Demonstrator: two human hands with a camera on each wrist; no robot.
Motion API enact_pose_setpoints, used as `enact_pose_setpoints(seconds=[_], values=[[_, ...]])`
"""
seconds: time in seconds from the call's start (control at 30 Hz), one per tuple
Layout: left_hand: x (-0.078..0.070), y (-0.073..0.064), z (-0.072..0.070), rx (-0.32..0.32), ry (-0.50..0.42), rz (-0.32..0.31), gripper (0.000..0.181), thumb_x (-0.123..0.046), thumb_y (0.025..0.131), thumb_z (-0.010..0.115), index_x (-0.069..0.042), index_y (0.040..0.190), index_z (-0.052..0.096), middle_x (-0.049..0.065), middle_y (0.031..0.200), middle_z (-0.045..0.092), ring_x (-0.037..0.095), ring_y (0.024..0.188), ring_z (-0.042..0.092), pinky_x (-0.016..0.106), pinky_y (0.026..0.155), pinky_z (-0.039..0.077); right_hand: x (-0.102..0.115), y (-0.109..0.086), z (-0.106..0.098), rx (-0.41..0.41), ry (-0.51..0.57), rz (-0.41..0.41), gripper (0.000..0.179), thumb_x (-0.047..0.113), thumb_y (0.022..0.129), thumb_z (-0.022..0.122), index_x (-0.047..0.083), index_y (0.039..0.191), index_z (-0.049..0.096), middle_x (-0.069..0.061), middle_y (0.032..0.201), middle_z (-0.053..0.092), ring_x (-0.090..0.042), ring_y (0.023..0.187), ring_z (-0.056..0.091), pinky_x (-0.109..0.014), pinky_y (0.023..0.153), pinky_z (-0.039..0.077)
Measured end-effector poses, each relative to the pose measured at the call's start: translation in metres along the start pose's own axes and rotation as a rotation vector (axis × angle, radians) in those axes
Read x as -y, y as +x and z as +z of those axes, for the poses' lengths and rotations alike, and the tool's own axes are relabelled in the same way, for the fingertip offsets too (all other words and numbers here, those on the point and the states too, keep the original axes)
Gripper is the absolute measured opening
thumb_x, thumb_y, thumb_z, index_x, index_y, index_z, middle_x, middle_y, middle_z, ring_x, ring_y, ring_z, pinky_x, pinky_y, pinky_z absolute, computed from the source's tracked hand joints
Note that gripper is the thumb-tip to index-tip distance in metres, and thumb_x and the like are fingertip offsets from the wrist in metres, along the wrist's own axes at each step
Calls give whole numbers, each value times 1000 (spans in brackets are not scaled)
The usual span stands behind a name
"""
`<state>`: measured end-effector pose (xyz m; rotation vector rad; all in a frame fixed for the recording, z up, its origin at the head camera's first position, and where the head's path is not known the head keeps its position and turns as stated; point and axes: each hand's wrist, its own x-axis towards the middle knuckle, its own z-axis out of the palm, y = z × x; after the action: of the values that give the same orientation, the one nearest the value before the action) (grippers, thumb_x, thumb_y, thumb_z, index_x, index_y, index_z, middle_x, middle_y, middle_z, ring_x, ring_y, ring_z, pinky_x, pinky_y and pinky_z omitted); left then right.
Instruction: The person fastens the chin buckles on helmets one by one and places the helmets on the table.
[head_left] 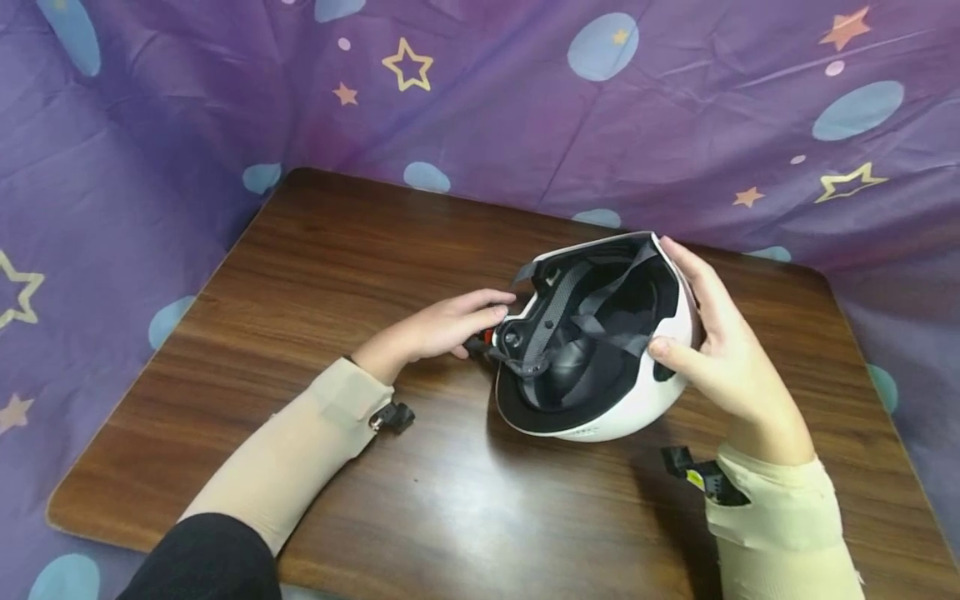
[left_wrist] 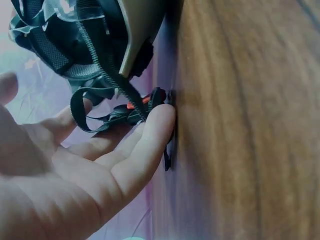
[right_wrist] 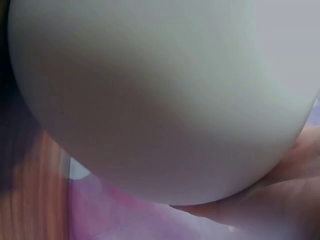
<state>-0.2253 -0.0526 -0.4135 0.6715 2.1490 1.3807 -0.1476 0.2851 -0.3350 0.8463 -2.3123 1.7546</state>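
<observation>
The white helmet sits tilted between both hands, at the bench. The right hand's fingers clamp its right rim; the left hand's fingers, loosely extended, lie at the strap's buckle beside its left edge.

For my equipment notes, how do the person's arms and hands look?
The left hand and right hand are bare. The left arm wears a beige sleeve and, nearer the body, a black sleeve; the right, a cream sleeve. Small black devices sit at the wrists; the right one shows a yellow patch.
</observation>
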Motion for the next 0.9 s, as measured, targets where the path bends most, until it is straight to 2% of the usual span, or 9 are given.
enact_pose_setpoints(seconds=[0.07,0.17,0.2,0.3,0.43,0.53,0.7,0.9], values=[[2,1,1,-21,124,53,60,-46,111,52,-18,164,44,13,161,49,35,138,54,51,100,56,-5,1,0,6,31,-23,93,8,89,85,5,166,33,-15,166,40,-24,141,45,-22,114,36],[6,1,2,-63,305,135,67,-45,106,64,-14,162,46,15,158,52,33,140,54,48,115,45,-15,3,1,-2,77,-68,98,33,90,89,3,166,34,-17,165,41,-26,143,42,-25,118,29],[6,1,2,-79,348,154,70,-46,104,67,-13,162,46,16,158,52,32,143,52,47,119,40,-18,3,2,-6,95,-81,100,39,89,89,2,165,34,-17,164,42,-26,144,41,-26,119,29],[5,-1,3,-102,404,179,79,-49,98,74,-12,163,45,18,157,52,32,143,50,48,121,38,-25,4,5,-37,145,-85,100,46,89,87,3,163,36,-15,162,45,-27,144,42,-26,118,32],[2,-3,5,-111,421,210,88,-51,95,77,-12,165,41,20,162,44,35,147,46,51,121,36,-30,5,9,-68,202,-72,97,48,89,87,6,161,38,-16,159,45,-30,139,45,-26,112,40],[2,-3,5,-107,401,255,97,-49,91,83,-13,168,36,22,166,35,38,150,40,55,121,35,-32,4,9,-52,247,-61,95,45,89,87,8,161,36,-18,159,43,-32,135,49,-29,110,44],[4,-2,4,-104,341,351,118,-42,77,96,-17,170,27,22,171,22,37,154,31,57,122,32,-34,4,6,-4,306,-46,91,29,93,84,9,164,30,-19,162,39,-32,136,49,-31,110,46],[2,-1,2,-138,305,417,133,-39,67,103,-16,171,23,21,174,14,33,158,21,54,125,28,-35,5,2,52,272,-69,91,7,96,73,7,170,21,-21,164,37,-31,141,46,-30,113,44]])
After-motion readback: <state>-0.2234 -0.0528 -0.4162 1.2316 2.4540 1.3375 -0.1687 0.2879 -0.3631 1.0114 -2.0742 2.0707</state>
